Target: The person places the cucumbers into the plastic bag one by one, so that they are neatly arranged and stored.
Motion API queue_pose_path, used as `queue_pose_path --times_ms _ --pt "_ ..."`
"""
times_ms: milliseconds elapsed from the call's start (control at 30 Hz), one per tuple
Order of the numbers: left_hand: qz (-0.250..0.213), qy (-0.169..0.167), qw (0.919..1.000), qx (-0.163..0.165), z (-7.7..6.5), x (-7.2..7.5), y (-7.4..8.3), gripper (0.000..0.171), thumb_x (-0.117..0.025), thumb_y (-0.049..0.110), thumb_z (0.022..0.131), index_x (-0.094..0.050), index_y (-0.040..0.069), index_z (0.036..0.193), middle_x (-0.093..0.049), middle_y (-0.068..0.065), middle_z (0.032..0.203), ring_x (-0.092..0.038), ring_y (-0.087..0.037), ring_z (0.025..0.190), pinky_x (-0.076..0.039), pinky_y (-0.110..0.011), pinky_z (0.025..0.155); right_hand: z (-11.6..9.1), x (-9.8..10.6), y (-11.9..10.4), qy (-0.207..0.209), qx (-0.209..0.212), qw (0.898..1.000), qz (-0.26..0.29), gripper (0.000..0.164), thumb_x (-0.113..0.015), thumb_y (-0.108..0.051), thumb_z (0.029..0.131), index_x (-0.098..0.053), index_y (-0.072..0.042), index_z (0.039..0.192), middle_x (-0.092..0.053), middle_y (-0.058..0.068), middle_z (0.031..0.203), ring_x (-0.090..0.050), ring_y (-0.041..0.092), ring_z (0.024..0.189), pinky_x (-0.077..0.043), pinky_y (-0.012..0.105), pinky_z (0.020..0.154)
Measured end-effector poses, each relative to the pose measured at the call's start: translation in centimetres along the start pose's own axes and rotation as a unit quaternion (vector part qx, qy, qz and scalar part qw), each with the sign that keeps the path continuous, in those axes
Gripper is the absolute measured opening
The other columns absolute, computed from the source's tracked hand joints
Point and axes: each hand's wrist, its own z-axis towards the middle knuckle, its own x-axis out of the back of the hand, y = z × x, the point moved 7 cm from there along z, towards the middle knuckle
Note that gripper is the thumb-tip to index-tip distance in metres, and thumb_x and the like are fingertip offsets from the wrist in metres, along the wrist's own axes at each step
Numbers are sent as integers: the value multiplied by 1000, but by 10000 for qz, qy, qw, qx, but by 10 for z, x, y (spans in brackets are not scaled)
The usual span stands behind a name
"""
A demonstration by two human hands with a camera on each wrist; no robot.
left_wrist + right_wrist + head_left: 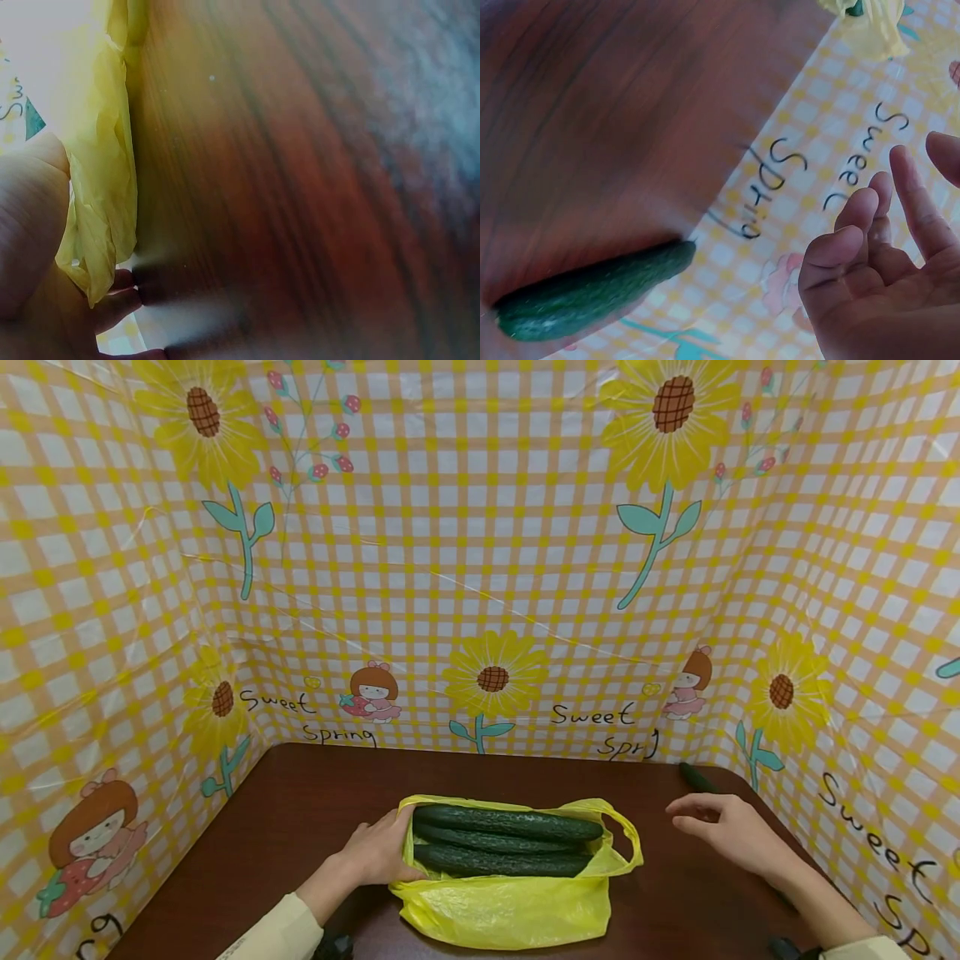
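Note:
A yellow plastic bag (pixel 510 910) lies on the table with its mouth spread and one handle loop sticking out to the right. Inside it, three long dark green cucumbers (pixel 510 841) show side by side. My left hand (pixel 378 852) grips the bag's left end, thumb at the front rim; in the left wrist view the yellow film (pixel 101 165) lies between thumb and fingers. To the right of the bag, my right hand (pixel 727 831) hovers with loosely bent fingers, holding nothing. Beyond it lies a single cucumber (pixel 592 292), partly hidden by the hand in the head view.
The dark brown wooden table (pixel 322 777) is enclosed at the back and sides by yellow checked sheeting (pixel 480 585) printed with sunflowers. The loose cucumber lies near the table's right edge, close to the right wall.

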Motion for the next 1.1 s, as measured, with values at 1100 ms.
queue_pose_path --times_ms 1100 --pt "212 278 9994 -8 -9 0 5 109 -83 62 73 -36 4 153 -41 -31 152 -47 -44 136 -42 -66 102 -24 27 90 77 -1263 9911 408 53 -54 -43 104 -64 0 132 -53 34 138 -64 27 96 -54 41 75"
